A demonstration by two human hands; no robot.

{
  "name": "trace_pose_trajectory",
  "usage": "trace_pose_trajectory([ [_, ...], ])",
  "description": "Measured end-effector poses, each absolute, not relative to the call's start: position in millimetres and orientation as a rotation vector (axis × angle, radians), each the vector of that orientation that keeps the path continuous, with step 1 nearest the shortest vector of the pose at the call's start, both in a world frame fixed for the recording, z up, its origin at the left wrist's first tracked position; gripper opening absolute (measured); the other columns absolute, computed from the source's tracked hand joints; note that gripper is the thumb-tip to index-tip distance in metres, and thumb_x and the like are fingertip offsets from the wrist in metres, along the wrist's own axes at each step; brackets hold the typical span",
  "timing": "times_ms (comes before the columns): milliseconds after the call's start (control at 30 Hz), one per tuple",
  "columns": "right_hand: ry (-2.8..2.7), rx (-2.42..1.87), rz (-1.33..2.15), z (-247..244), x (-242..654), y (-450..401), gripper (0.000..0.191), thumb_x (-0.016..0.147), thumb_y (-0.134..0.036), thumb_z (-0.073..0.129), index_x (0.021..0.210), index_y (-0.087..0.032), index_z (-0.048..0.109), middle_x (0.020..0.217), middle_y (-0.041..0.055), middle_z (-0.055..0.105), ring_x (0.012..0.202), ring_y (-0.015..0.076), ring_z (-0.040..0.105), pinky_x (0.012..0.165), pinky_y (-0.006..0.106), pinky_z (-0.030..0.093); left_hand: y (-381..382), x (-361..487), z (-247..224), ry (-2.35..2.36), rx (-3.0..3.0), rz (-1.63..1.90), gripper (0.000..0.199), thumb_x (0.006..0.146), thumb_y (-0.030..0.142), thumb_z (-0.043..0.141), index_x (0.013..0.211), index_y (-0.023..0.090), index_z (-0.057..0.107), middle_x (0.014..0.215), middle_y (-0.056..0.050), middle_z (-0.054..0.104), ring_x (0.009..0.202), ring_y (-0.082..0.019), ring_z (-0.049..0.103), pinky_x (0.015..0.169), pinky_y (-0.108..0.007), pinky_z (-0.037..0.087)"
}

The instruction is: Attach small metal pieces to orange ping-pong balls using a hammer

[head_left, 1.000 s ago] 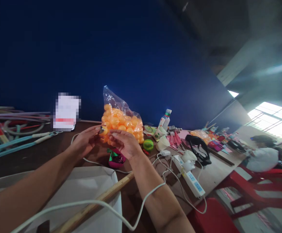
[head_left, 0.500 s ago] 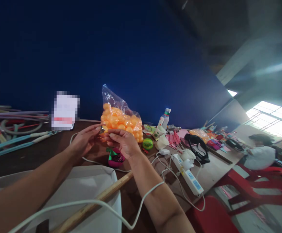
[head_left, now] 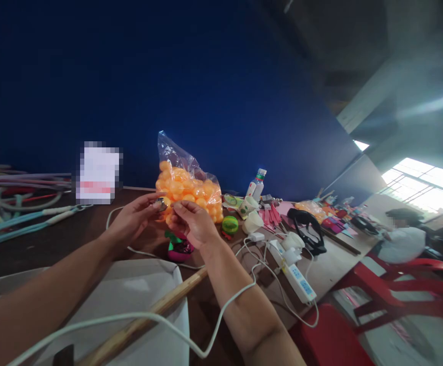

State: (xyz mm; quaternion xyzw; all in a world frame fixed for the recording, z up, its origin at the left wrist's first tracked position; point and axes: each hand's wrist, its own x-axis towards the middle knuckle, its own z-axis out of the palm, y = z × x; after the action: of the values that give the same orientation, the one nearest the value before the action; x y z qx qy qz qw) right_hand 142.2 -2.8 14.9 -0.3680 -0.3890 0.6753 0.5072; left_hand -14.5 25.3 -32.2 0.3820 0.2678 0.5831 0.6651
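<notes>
Between the thumb and fingers of my left hand (head_left: 133, 218) is a small shiny silver round piece (head_left: 162, 205); its exact kind does not show. My right hand (head_left: 195, 221) is closed in a pinch just to the right of it, and whatever its fingertips hold is too small to make out. Directly behind both hands stands a clear plastic bag of orange balls (head_left: 190, 185). Under my right hand sits a magenta and green pouch-like item (head_left: 179, 249), partly covered by that hand.
An open white box (head_left: 148, 284) with a wooden stick (head_left: 168, 300) across it lies in front. A white cable (head_left: 129, 316) loops over my right forearm. A green round container (head_left: 230, 224), paper cups, a bottle (head_left: 257, 185) and a power strip (head_left: 297, 279) are to the right.
The silver piece shows more between my left fingertips, as my hands have shifted slightly. The whole view has drifted a little, so everything sits slightly further left.
</notes>
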Motion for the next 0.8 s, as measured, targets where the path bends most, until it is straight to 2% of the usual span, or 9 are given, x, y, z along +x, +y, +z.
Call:
trace_pose_trajectory([
  [100, -1.003, -0.875, 1.579, 14.3, 142.0, -3.7, 0.032, 0.061, -0.034, 0.083, 0.081, -0.015, 0.068, 0.061, -0.0039, 0.061, 0.056, 0.0070, 0.057, 0.058, 0.020, 0.053, 25.5, -14.1, -32.4, 0.597, 0.858, 1.318, 0.039, 0.072, 0.025, 0.077, 0.109, 0.017, 0.069, 0.093, -0.005, 0.072, 0.077, -0.013, 0.065, 0.074, -0.027, 0.054],
  [367, -1.064, -0.873, 1.505, 11.1, 141.2, -3.4, 0.034, 0.059, -0.034, 0.083, 0.081, -0.016, 0.064, 0.063, -0.0042, 0.062, 0.058, 0.0080, 0.058, 0.059, 0.022, 0.053, 22.6, -13.1, -31.3, 0.586, 0.870, 1.316, 0.040, 0.070, 0.026, 0.078, 0.108, 0.017, 0.069, 0.095, -0.006, 0.073, 0.083, -0.017, 0.067, 0.076, -0.028, 0.055],
  [633, -1.063, -0.932, 1.447, 9.7, 141.6, -0.5, 0.031, 0.060, -0.031, 0.081, 0.082, -0.017, 0.064, 0.064, -0.0041, 0.063, 0.051, 0.0060, 0.053, 0.046, 0.018, 0.046, 24.0, -13.7, -34.8, 0.675, 0.996, 1.248, 0.054, 0.069, 0.031, 0.079, 0.120, 0.022, 0.065, 0.102, -0.005, 0.072, 0.084, -0.018, 0.069, 0.074, -0.029, 0.056],
  [700, -1.058, -0.941, 1.441, 9.1, 141.8, 0.2, 0.031, 0.060, -0.031, 0.081, 0.082, -0.017, 0.064, 0.063, -0.0042, 0.062, 0.049, 0.0058, 0.052, 0.044, 0.017, 0.043, 24.5, -13.9, -35.5, 0.703, 1.015, 1.238, 0.054, 0.066, 0.032, 0.080, 0.118, 0.025, 0.065, 0.103, -0.005, 0.071, 0.082, -0.021, 0.069, 0.072, -0.032, 0.057],
  [800, -1.058, -0.943, 1.442, 9.0, 142.4, 1.0, 0.032, 0.059, -0.030, 0.081, 0.082, -0.016, 0.065, 0.061, -0.0048, 0.061, 0.047, 0.0053, 0.050, 0.041, 0.017, 0.040, 25.4, -13.6, -36.4, 0.745, 1.059, 1.260, 0.043, 0.065, 0.035, 0.080, 0.105, 0.025, 0.069, 0.099, -0.005, 0.072, 0.083, -0.024, 0.070, 0.073, -0.035, 0.058],
])
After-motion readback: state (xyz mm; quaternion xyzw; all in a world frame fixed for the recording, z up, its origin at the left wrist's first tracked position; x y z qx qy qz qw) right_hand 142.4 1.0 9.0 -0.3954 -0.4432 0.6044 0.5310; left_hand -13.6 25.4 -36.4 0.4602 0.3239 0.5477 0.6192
